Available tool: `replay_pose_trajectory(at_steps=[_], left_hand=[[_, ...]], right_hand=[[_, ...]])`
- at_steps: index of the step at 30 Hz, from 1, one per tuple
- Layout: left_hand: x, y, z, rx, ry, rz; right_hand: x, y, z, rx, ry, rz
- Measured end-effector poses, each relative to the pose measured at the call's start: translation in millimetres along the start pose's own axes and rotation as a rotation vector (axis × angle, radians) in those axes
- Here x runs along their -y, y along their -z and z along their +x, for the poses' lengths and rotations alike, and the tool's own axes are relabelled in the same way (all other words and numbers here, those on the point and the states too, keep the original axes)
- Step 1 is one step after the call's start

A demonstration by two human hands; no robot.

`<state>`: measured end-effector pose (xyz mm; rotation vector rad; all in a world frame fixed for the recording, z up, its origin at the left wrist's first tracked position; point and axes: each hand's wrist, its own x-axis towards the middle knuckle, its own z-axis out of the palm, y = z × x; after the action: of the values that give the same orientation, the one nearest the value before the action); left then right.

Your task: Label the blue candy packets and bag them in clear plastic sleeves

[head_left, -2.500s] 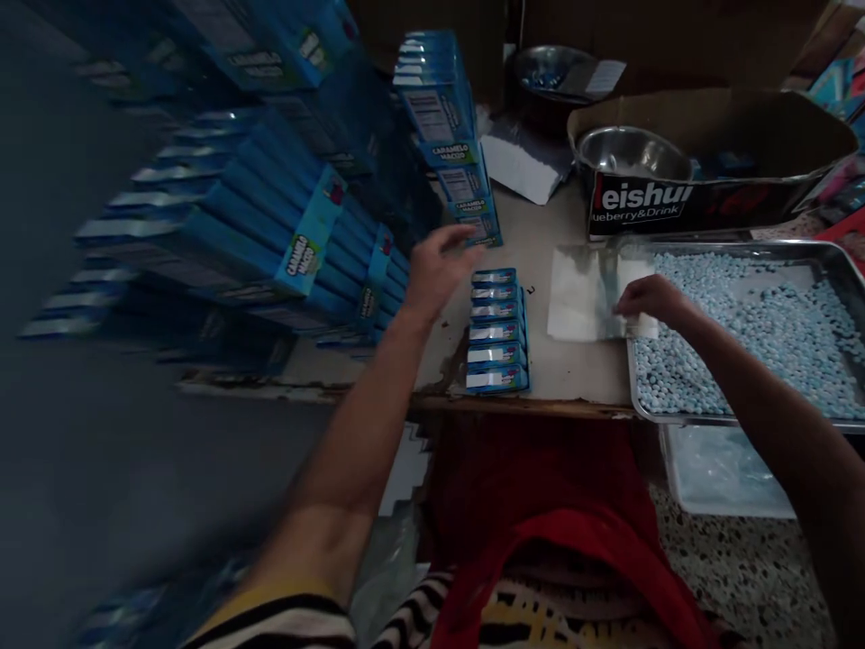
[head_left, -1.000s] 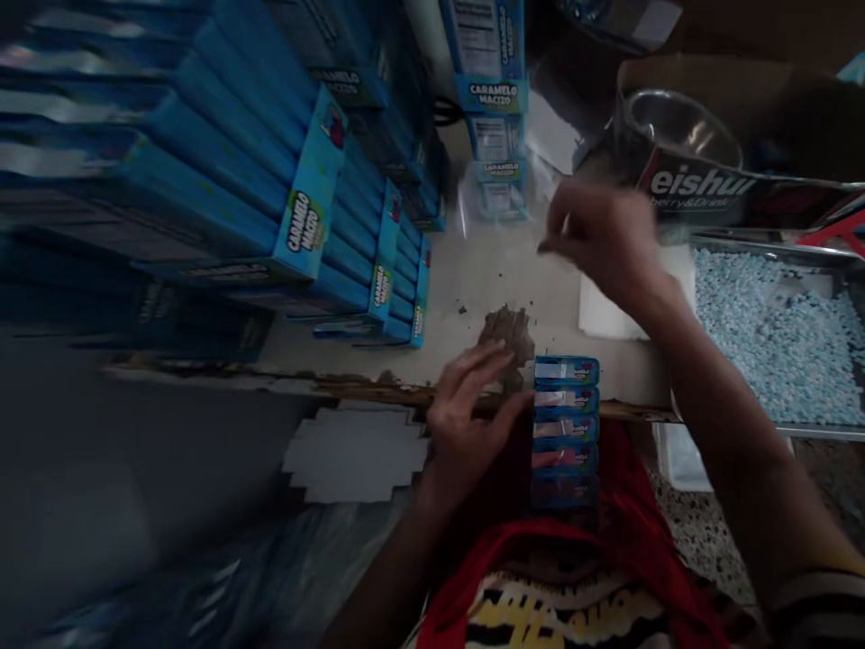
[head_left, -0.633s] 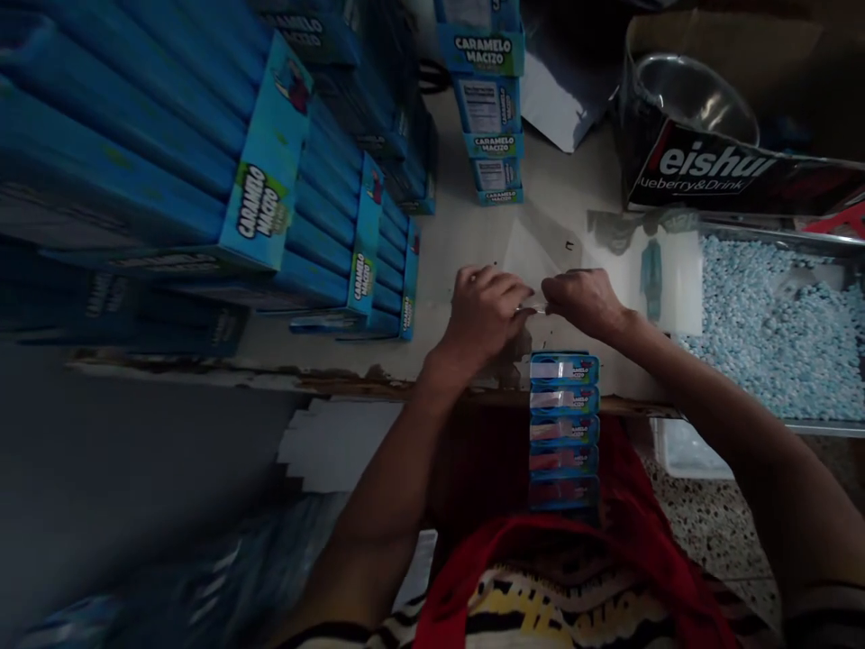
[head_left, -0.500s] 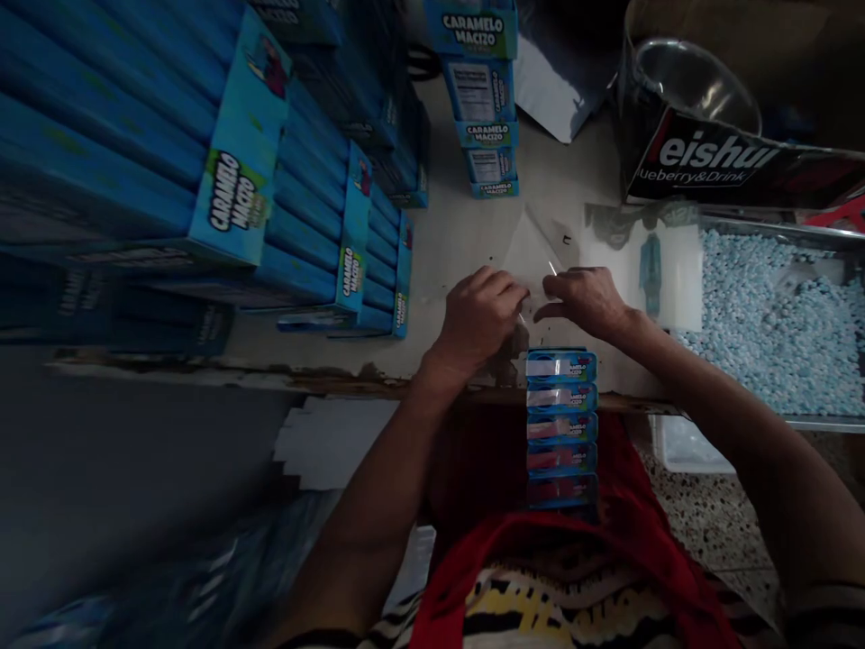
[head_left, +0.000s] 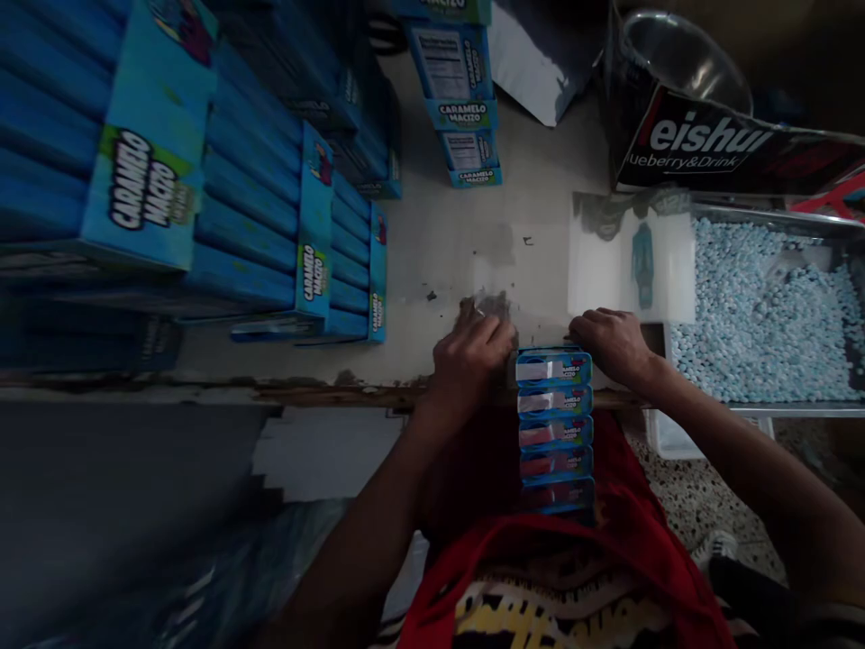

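Note:
A row of several blue candy packs (head_left: pixel 554 401) printed "Caramelo Macizo" stretches from the table edge towards my body. My left hand (head_left: pixel 473 351) is closed just left of the row's far end, knuckles up. A small shiny bit of clear plastic film (head_left: pixel 481 309) shows by its fingers; the rest is hidden. On the other side, my right hand (head_left: pixel 612 341) has its fingers curled together by the far right corner of the row. What lies under its fingertips is hidden.
Stacked blue candy display boxes (head_left: pixel 311 261) fill the left, with another stack (head_left: pixel 466 135) behind. At right are a metal tray (head_left: pixel 777 407) of pale blue candies, a translucent sheet (head_left: pixel 595 279), and a black carton (head_left: pixel 709 149) with a steel bowl (head_left: pixel 689 63).
Both hands have come nearer to my body and moved apart, to either side of the row's far end. The clear film stretched between them no longer shows there. The camera view has shifted slightly.

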<state>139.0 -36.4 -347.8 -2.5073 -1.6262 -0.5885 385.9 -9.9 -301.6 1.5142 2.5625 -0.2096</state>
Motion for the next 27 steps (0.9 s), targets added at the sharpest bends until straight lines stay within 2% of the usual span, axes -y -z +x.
replay_pose_trajectory(at_steps=[5, 8, 11, 14, 17, 19, 23, 25, 27], left_hand=[[-8.8, 33.3, 5.6, 0.092, 0.002, -0.119], [-11.1, 58.6, 11.9, 0.085, -0.012, -0.121], [-18.3, 75.7, 4.5, 0.040, 0.006, -0.132], [-32.2, 79.2, -10.8, -0.095, 0.114, -0.149], [-45.2, 75.5, -19.7, -0.212, 0.254, -0.192], [-47.0, 74.8, -18.5, -0.218, 0.301, -0.259], [-36.1, 82.4, -6.2, -0.104, 0.321, -0.471], [-32.5, 86.9, -1.6, -0.075, 0.326, -0.505], [-34.9, 88.8, -1.1, -0.094, 0.327, -0.432]], right_hand=[[4.5, 21.4, -5.5, 0.036, -0.099, 0.142], [9.0, 41.3, -15.7, 0.000, -0.145, 0.207], [21.2, 51.6, -33.6, -0.095, -0.160, 0.217], [38.3, 47.6, -50.7, -0.314, -0.234, 0.300], [50.3, 39.6, -59.1, -0.500, -0.375, 0.434], [51.4, 39.1, -59.8, -0.516, -0.442, 0.568], [45.4, 50.4, -57.6, -0.394, -0.444, 0.863], [46.3, 54.5, -57.4, -0.395, -0.433, 0.882], [51.8, 53.0, -58.2, -0.486, -0.439, 0.783]])
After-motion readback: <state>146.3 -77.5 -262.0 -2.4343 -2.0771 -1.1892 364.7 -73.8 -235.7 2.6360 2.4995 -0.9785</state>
